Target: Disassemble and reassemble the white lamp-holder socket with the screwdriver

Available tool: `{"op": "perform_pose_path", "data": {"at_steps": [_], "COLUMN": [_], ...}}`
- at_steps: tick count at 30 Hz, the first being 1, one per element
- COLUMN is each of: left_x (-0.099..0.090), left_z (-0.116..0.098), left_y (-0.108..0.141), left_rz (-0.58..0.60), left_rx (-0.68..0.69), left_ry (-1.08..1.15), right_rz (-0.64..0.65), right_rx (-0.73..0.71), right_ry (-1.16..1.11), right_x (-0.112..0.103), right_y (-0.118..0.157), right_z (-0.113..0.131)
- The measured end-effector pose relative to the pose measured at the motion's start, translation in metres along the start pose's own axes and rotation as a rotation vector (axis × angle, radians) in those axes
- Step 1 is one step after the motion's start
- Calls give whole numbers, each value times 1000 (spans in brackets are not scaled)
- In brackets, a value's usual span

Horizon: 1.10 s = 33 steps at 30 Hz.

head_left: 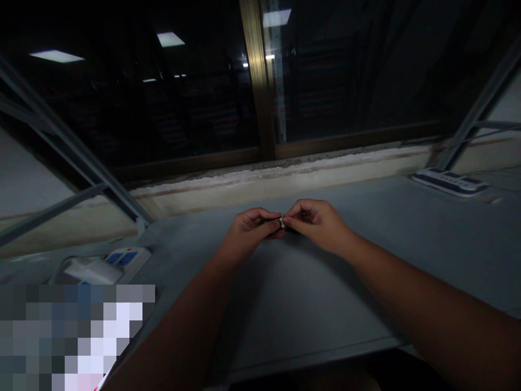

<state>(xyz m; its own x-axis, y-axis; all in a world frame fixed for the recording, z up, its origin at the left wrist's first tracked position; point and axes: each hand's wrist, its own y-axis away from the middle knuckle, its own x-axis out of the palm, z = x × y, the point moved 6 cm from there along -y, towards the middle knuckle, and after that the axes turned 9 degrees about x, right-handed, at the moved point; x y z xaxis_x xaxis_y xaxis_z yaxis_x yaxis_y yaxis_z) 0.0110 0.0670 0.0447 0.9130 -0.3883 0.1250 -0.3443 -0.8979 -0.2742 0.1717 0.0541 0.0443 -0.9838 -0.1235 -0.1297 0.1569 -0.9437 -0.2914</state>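
Left hand [250, 232] and right hand [315, 222] meet over the grey table [309, 304]! Their fingers [273, 216] clamp together on a tiny dark item [280, 220], pale at the middle.

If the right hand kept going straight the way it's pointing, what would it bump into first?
The right hand points left, and its fingertips are touching a tiny white and dark thing, so that comes first. Just behind it is the left hand, pinching it too. The thing is too small to name.
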Motion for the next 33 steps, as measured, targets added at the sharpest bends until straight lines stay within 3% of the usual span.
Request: {"op": "perform_pose_path", "data": {"at_steps": [26,33], "left_x": [-3,-2], "left_z": [0,-1], "left_y": [-1,-2], "left_rz": [-38,1], "left_rx": [-31,44], "left_ry": [-19,-44], "right_rz": [32,68], "right_rx": [41,32], "right_ry": [-22,-11], "right_x": [-2,-1], "right_y": [-2,-2], "right_z": [0,0]}}
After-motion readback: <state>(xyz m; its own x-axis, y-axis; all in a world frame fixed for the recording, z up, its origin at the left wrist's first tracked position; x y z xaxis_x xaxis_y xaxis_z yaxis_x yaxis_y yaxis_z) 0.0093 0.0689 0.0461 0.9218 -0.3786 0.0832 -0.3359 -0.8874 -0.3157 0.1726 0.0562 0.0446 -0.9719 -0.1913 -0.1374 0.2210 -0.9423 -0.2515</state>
